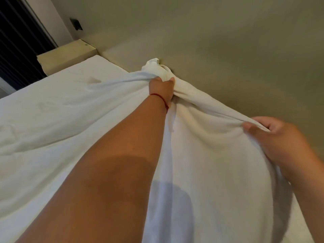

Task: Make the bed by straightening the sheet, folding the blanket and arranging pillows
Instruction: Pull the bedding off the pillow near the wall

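White sheet (201,155) bunched between both hands: left hand (163,88) fists a gather ahead by the wall, right hand (268,132) pinches an edge nearer. Risk: uneven pull drags the corner off the mattress (52,111), left of the arm.

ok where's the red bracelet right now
In the head view the red bracelet sits just left of centre, around the wrist of the left hand, which grips a bunch of the white sheet near the wall.
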